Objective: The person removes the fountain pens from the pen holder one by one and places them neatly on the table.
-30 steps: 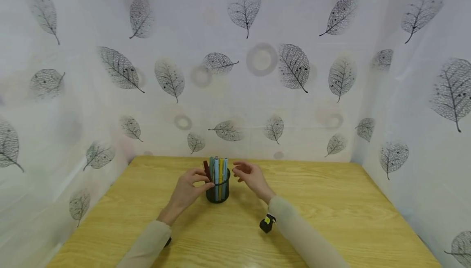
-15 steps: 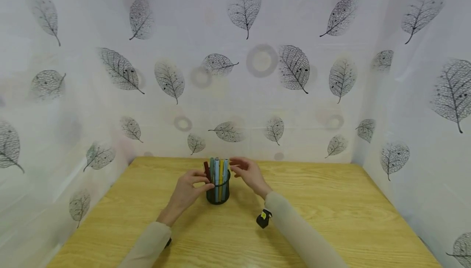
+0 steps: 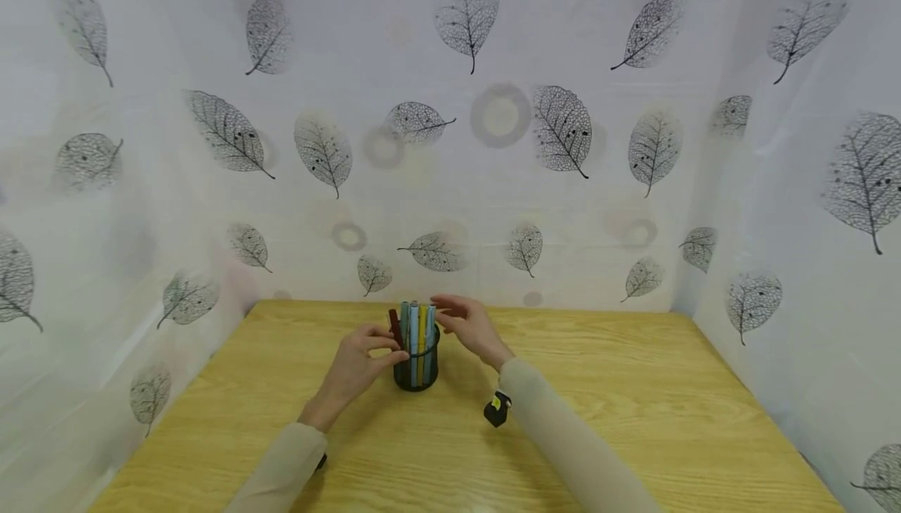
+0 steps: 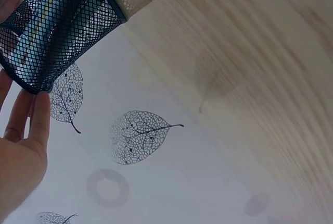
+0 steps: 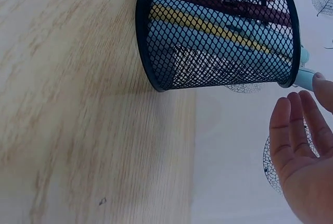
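A black mesh pen holder (image 3: 415, 376) stands upright on the wooden table with several pens in it. My left hand (image 3: 355, 364) grips its rim from the left, the thumb in front; the left wrist view shows the fingertips (image 4: 40, 101) against the rim. A dark red pen (image 3: 396, 327) leans beside those fingers. Yellow (image 3: 422, 325), light blue (image 3: 414, 329) and greenish pens also stick up. On the right, my right hand (image 3: 475, 331) is at the pen tops, fingers loosely bent. In the right wrist view its thumb (image 5: 323, 91) overlaps a light blue pen's end (image 5: 305, 78); contact is unclear.
The wood-grain table (image 3: 598, 403) extends around the holder. Behind it and along both sides hangs a pale sheet (image 3: 450, 177) printed with leaves. A small black device (image 3: 497, 410) hangs under the right wrist.
My right hand has moved left and slightly away from me, from beside the holder to the pen tops. The left hand and the holder have stayed in place.
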A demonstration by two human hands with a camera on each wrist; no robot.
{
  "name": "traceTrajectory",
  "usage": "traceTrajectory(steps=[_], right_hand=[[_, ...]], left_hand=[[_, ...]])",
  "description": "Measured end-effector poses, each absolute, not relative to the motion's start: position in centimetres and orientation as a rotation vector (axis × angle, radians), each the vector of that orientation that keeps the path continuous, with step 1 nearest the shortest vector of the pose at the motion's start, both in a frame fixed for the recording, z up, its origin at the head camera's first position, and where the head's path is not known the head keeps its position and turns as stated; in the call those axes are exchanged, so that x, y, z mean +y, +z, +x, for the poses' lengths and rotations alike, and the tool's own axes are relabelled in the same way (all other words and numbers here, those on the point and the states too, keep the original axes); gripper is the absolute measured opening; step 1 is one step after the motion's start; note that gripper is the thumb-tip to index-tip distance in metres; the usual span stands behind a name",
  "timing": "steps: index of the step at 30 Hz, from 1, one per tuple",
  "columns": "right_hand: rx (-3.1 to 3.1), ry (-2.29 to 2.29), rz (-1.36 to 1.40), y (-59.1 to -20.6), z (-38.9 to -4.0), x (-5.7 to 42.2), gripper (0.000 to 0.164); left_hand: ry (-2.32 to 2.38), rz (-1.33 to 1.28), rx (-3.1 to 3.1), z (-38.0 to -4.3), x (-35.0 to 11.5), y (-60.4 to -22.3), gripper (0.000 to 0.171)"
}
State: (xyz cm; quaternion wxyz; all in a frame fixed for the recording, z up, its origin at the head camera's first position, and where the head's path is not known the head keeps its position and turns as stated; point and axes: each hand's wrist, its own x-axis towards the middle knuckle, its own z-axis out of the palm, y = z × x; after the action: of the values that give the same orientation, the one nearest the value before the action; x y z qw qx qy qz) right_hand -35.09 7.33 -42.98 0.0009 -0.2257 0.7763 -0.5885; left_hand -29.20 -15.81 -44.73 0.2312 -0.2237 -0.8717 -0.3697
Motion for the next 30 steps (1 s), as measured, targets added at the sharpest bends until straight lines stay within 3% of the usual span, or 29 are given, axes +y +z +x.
traceTrajectory(steps=[17, 30], right_hand=[[2.409, -1.884, -0.707, -43.77, -36.11, 6.68, 0.025], [2.361, -1.933, -0.725, -43.63, -35.41, 6.57, 0.029]], left_hand=[[-0.972, -0.613, -2.411, -29.32, -15.9, -44.48, 0.013], [-0.933, -0.625, -2.42, -29.23, -15.74, -44.41, 0.014]])
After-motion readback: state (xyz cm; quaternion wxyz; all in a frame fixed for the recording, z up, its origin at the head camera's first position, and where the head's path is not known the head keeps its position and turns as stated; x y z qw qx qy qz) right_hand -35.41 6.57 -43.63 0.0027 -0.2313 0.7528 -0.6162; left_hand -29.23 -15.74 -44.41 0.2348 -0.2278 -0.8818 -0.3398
